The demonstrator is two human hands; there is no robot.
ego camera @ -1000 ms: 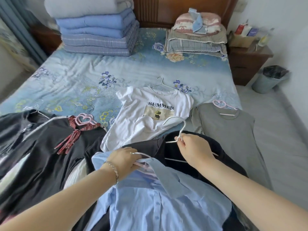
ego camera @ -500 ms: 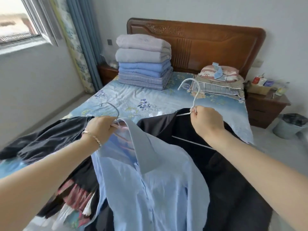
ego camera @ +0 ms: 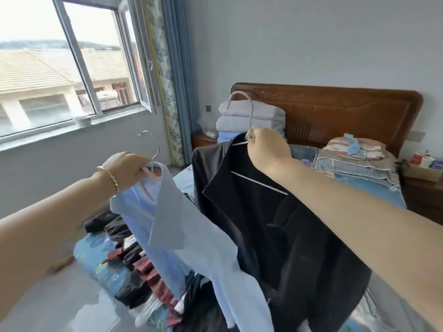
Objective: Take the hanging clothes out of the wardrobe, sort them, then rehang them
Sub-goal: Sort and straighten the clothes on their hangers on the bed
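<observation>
As fingers [ego camera: 141, 164] pinch curved hangers [ego camera: 149, 174] | matte blue shirt [ego camera: 191, 248] | glossy black jacket [ego camera: 275, 236]

Home bedroom; bed [ego camera: 374, 200], wooden headboard [ego camera: 335, 111], curtains [ego camera: 177, 92]

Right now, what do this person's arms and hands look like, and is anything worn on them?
Both forearms are bare, with no sleeves in view. The left hand and right hand have no gloves. A thin bracelet of small pale links circles the left wrist.
</observation>
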